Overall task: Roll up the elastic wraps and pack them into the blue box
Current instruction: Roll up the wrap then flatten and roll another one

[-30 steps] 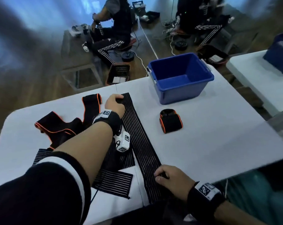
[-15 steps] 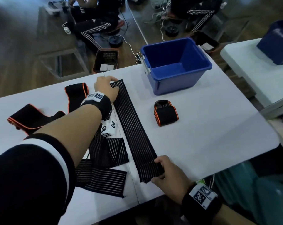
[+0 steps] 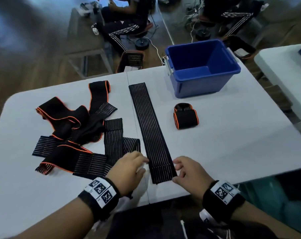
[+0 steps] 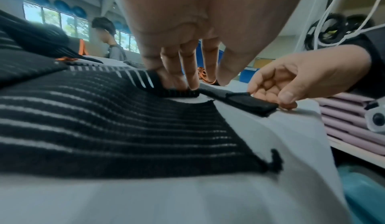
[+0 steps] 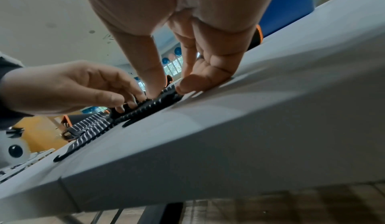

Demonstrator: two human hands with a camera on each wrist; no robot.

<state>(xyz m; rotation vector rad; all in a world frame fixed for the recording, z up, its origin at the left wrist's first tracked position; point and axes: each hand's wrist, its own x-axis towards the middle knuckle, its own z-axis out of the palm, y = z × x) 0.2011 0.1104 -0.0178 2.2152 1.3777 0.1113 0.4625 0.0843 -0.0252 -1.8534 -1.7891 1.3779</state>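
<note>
A long black striped wrap [image 3: 150,131] lies flat and straight down the middle of the white table [image 3: 232,144], its far end near the blue box [image 3: 201,80]. My left hand [image 3: 143,163] pinches the left corner of the wrap's near end [image 4: 179,92], fingers pointing down. On the other corner, my right hand [image 3: 176,171] pinches with curled fingers and thumb [image 5: 166,91]. That near end [image 4: 250,103] is slightly lifted off the table. A rolled wrap with orange trim [image 3: 186,116] sits beside the strip, in front of the box. Nothing shows inside the box.
A tangled pile of several unrolled wraps [image 3: 77,133], some orange-edged, covers the table's left half. The table's near edge [image 3: 215,183] is just under my hands. Another white table [image 3: 284,69] stands to the right. People sit on the floor beyond the table.
My left hand has come back from the wrap's far end to its near end, opposite my right hand. The wrap now lies straight and fully on the table.
</note>
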